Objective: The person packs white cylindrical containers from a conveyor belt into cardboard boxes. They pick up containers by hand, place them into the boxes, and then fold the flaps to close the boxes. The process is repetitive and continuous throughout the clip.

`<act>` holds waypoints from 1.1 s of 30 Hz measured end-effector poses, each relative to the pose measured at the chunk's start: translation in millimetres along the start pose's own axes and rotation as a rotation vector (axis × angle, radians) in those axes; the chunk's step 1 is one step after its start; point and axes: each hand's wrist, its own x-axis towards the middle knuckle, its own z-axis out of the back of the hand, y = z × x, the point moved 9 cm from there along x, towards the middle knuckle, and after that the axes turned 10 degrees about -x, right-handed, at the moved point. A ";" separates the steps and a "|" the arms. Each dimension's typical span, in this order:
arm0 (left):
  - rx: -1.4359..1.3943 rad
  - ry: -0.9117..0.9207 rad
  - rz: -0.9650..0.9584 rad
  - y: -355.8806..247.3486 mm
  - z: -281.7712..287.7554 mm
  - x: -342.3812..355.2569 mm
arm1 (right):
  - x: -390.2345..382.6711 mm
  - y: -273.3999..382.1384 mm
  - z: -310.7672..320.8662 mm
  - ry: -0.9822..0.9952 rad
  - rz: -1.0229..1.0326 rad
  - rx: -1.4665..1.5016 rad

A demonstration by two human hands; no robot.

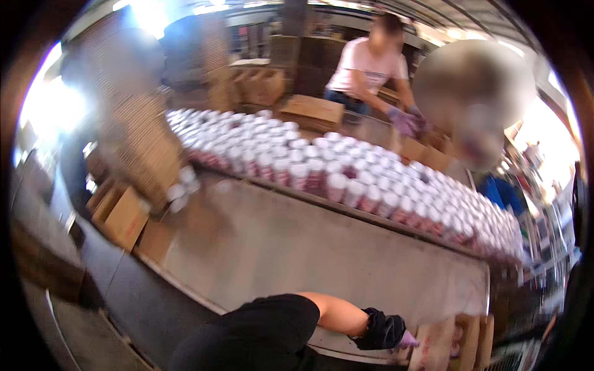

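Note:
My left arm, in a black sleeve with a dark cuff at the wrist, reaches across the lower part of the view toward the right. My left hand [407,341], in a light purple glove, is at the near side of an open cardboard box [435,346]; its fingers are mostly hidden, so I cannot tell whether they grip the box wall. Reddish contents [456,341] show inside this box. My right hand is not in view.
A metal-topped table [322,260] lies before me. Beyond it stand long rows of white-lidded jars [371,179]. A co-worker [371,68] in gloves handles an open carton [427,151]. At left are stacked cardboard [139,142], an open carton [124,216] and a few jars [180,190].

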 end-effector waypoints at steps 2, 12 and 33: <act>0.105 0.079 -0.041 2.7 15.3 -37.3 | 26.9 9.1 -16.5 -0.024 0.007 0.012; -0.430 -1.231 -0.280 109.3 230.5 -497.4 | 48.9 181.7 -51.5 0.182 -0.150 0.810; 1.012 -2.742 -0.062 -80.2 286.5 -1277.0 | 305.8 888.3 664.0 0.338 0.501 1.594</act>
